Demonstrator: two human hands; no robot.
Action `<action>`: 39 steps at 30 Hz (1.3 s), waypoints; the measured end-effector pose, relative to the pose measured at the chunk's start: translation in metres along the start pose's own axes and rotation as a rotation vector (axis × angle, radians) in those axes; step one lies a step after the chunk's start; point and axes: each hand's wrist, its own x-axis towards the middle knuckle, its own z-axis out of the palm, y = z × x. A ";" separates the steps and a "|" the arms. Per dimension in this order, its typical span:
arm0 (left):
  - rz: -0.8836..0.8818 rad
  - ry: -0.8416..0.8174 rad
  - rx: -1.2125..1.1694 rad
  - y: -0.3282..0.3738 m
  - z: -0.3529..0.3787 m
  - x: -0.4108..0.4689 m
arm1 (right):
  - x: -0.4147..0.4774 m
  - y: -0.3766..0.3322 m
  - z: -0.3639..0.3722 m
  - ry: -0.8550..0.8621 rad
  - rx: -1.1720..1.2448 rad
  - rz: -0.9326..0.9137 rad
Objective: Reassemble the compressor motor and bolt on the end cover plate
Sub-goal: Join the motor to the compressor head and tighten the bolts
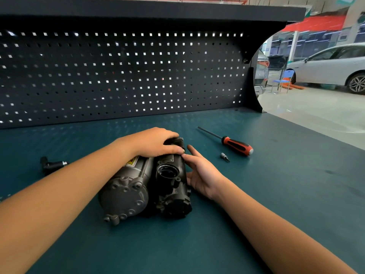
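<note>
Left grip (154, 142) clasps the dark cylindrical metal compressor motor (126, 194); right grip (201, 173), released, braces its side. Best to seat the end squarely.

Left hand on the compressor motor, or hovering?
Touching. Head view shows the left hand laid over the far end of the compressor motor, thumb lying against the black housing.

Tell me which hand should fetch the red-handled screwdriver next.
Right. The right hand lies open beside the compressor, on the same side as the screwdriver. The left hand holds the compressor's far end, likely steadying it.
</note>
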 end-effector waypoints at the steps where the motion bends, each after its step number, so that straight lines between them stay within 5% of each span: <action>1: 0.004 0.014 -0.015 -0.002 0.001 0.001 | 0.001 0.000 -0.001 -0.006 -0.007 0.000; 7: 0.028 0.116 -0.096 -0.005 0.005 0.001 | 0.004 -0.004 -0.003 -0.025 -0.154 -0.044; 12: 0.033 0.155 -0.125 -0.008 0.007 0.002 | 0.008 -0.022 -0.017 0.050 -0.674 -0.142; 22: 0.068 0.117 -0.143 -0.010 0.002 -0.001 | 0.008 -0.017 -0.020 -0.091 -0.368 -0.184; 39: 0.066 0.031 -0.256 -0.022 -0.012 -0.034 | -0.011 0.006 0.006 0.029 -0.491 -0.339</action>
